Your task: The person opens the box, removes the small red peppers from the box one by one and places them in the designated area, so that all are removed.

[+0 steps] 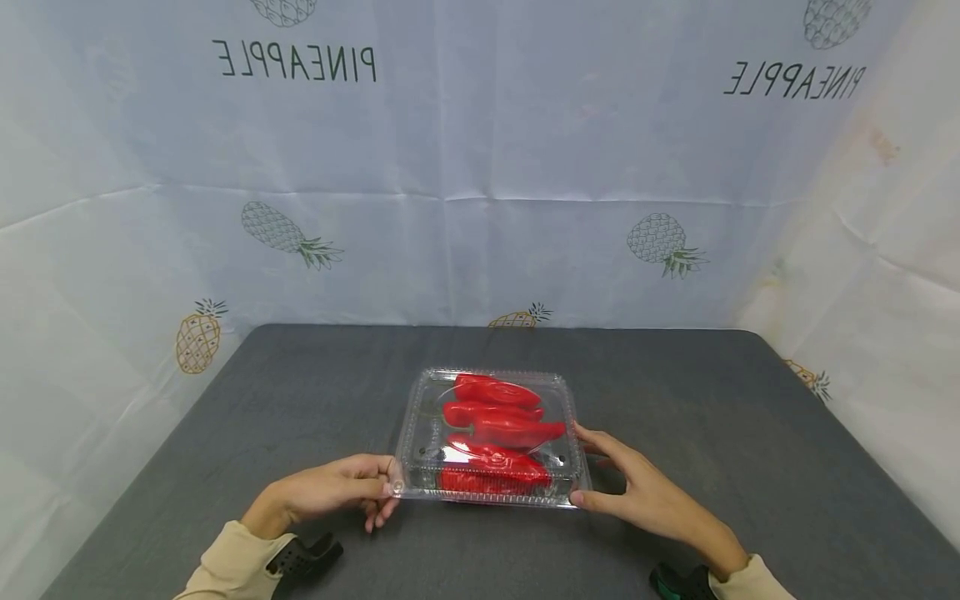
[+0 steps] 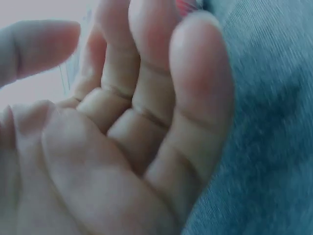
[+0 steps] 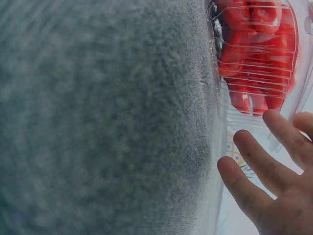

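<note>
A clear plastic clamshell box [image 1: 427, 433] with its ridged lid down lies at the middle of the grey table. Inside it are several long red peppers [image 1: 517, 431], one with a green stem showing. My left hand [image 1: 337, 487] pinches the box's front left corner between thumb and fingers, the lower fingers loosely curled beneath. At the opposite side my right hand [image 1: 648, 496] touches the right rim, thumb at the front corner and index fingertip farther back. Its other fingers [image 3: 254, 161] stretch out straight beside the box in the right wrist view.
The dark grey table top [image 1: 337, 367] runs out around the box on all sides. Behind it and at both sides hangs a pale curtain [image 1: 480, 150] printed with pineapples. Black bands [image 1: 303, 557] sit at both wrists, by the beige sleeves.
</note>
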Available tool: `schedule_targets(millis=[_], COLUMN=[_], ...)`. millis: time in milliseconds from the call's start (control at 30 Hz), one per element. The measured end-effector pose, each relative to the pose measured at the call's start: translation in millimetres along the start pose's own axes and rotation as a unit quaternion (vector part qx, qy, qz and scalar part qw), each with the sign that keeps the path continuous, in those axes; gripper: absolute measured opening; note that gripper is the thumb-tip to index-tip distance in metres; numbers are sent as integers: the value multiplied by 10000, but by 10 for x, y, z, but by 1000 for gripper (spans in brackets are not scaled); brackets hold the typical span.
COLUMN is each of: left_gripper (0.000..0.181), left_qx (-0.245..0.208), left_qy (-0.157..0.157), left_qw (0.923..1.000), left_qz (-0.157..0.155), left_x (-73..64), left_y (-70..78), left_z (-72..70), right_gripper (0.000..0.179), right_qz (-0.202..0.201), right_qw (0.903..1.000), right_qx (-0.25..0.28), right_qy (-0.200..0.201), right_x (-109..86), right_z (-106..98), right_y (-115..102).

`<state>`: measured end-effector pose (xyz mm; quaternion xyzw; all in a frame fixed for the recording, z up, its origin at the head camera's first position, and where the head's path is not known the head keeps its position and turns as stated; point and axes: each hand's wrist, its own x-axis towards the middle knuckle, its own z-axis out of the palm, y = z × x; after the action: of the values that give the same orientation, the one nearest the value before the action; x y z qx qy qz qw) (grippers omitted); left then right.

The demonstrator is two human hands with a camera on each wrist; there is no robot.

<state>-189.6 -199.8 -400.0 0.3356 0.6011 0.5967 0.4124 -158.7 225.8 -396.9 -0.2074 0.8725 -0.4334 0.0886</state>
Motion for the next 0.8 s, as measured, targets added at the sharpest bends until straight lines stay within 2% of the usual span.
schedule_targets(millis=[167, 333, 533, 633, 800], left_gripper=[36, 36, 33, 29, 25], left_qx=[200, 211, 183, 150, 52], left_qy=[231, 335, 387, 385, 408], left_qw=[9994, 9991, 9991, 9991, 9991], left_qz=[-144, -158, -31, 100, 133], left_x=[8, 11, 21, 34, 61], left_y=[11, 4, -24, -41, -68], left_z=[31, 42, 41, 46, 43], right_gripper=[79, 79, 78, 79, 80], right_qz=[70, 91, 12, 84, 320], right_qw=[10000, 10000, 10000, 9999, 9992], right_qx=[-12, 22, -81, -133, -229], right_qy=[11, -6, 11, 42, 79], right_x=[-2, -2, -4, -1, 9], right_z=[4, 6, 10, 21, 32], right_y=[-5, 0, 9, 14, 20])
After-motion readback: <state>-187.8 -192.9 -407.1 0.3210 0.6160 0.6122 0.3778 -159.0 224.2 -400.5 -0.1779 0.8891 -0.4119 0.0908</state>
